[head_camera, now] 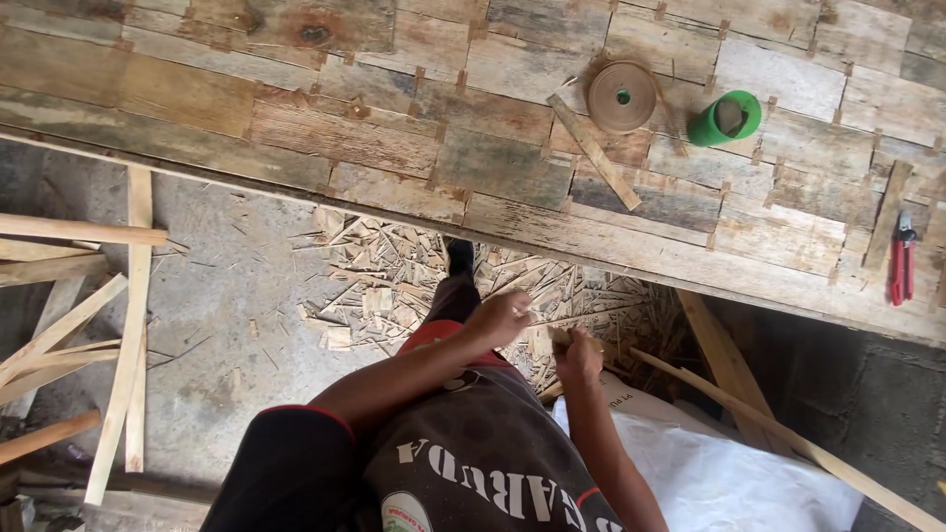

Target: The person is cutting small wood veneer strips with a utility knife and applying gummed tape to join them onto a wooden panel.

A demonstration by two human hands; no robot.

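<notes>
Both my hands are held in front of my waist, below the edge of a rough wooden panel. My left hand is curled shut close to my right hand. Between them I hold a small thin piece of wood, mostly hidden by my fingers. On the panel lie a roll of tan veneer tape, a green cup, a loose wooden strip and red pliers.
A heap of wood offcuts covers the concrete floor under the panel's edge. Long wooden slats lie at the left. A white sack and slanted slats sit at the lower right.
</notes>
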